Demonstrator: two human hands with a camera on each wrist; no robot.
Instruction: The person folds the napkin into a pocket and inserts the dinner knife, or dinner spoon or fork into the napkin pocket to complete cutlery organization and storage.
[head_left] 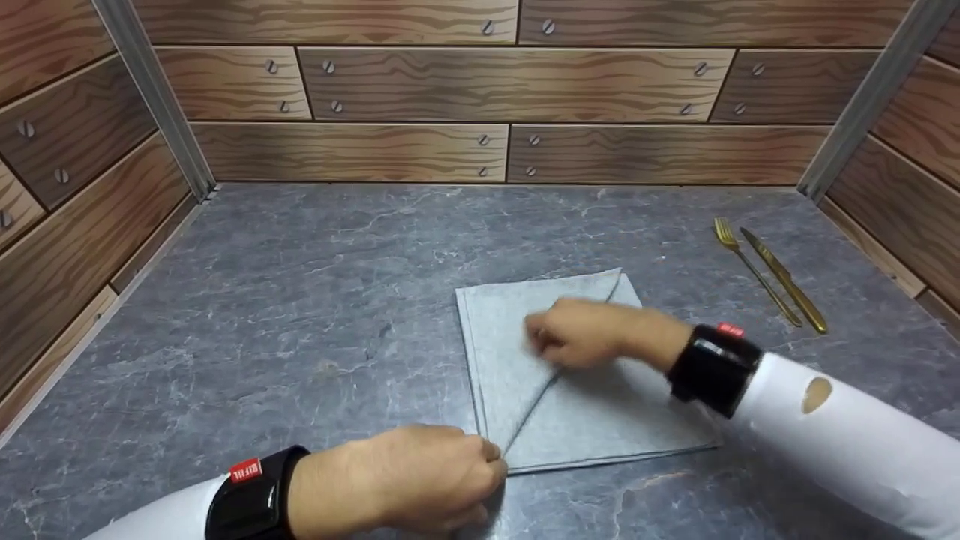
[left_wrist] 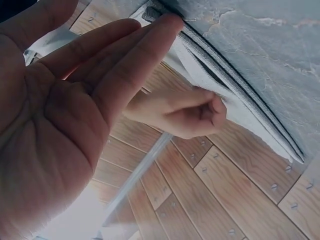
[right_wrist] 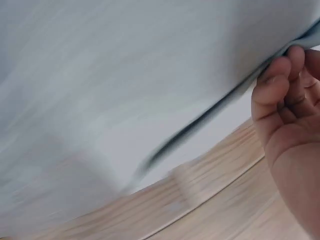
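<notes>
A light grey cloth napkin (head_left: pixel 510 330), folded in layers into a rough square, lies on the table with a diagonal edge running across its top. At its near left corner, my left hand (head_left: pixel 420 476) pinches the cloth; the left wrist view has the thumb tip right at the layered corner. My right hand (head_left: pixel 581 334), slightly blurred, is over the middle of the napkin at the diagonal edge. In the right wrist view, its curled fingers (right_wrist: pixel 272 90) hold that edge, where the cloth bends a little.
To the right of the napkin lie a gold fork (head_left: pixel 757 274) and a gold knife (head_left: pixel 786 281), side by side. The grey marbled table (head_left: pixel 300 300) is enclosed by wood-patterned walls (head_left: pixel 420 82) at the back and both sides.
</notes>
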